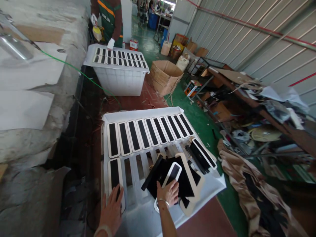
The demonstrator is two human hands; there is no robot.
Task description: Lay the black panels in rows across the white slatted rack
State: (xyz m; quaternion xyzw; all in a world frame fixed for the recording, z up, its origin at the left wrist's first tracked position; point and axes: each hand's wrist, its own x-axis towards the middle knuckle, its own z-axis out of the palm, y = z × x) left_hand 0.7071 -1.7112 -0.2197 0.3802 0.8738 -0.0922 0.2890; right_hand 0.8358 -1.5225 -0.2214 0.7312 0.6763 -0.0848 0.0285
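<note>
My left hand (pixel 112 204) has its fingers extended over the lower end of a long white-rimmed black strip (pixel 115 172) at the near left of a slotted white board (pixel 138 219). My right hand (pixel 168 195) is closed round another white-rimmed black strip (pixel 174 169), which slants above a loose pile of black and beige pieces (pixel 185 179). Across the board's far side runs a row of similar strips (pixel 144 133), side by side. Bare slots (pixel 138 166) show between my hands. One more strip (pixel 204 153) lies tilted on black pieces at the right.
Beyond the board, a co-worker (pixel 111 19) in white gloves stands at a white tub (pixel 120 80) topped with a similar board. A cardboard box (pixel 166 77) stands beside it. Cluttered shelving (pixel 247 95) lines the right; a covered bench (pixel 61 108) and green hose (pixel 84 74) are left.
</note>
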